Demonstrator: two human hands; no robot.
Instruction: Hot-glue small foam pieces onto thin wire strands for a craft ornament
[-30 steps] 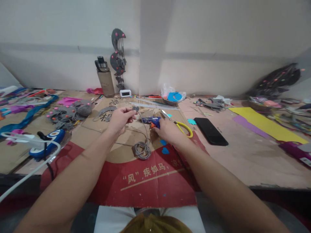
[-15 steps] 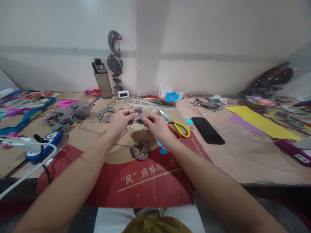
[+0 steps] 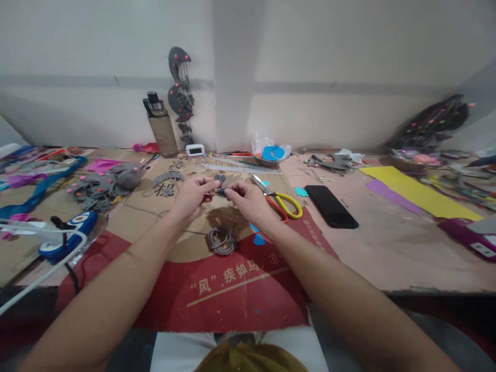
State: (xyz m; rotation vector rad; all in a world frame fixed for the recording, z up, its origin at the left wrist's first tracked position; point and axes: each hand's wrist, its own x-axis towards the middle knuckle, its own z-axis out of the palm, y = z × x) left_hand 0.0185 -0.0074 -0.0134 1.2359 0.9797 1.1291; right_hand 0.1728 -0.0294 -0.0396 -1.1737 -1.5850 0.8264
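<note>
My left hand [image 3: 197, 194] pinches a small dark grey heart-shaped piece [image 3: 220, 178] between thumb and forefinger. Just to its right, my right hand [image 3: 246, 199] has thumb and finger pressed together at a tiny dark blue bit, too small to name. The two hands nearly meet over the cardboard sheet [image 3: 186, 248]. Below them lies a coil of grey cord [image 3: 221, 241]. Scissors with one yellow and one red handle [image 3: 289, 205] rest beside my right hand, and a blue paper heart [image 3: 259, 239] sits under that forearm.
A black phone [image 3: 331, 206] lies to the right, near yellow sheet material [image 3: 422, 194]. On the left are grey felt pieces with pink pins [image 3: 103, 183] and a blue power strip [image 3: 70, 235] with cables. A bottle [image 3: 161, 132] and small white clock [image 3: 195, 150] stand behind.
The camera view has shifted slightly. Both hands keep nearly the same pose, fingertips close together, with the grey heart still in my left hand.
</note>
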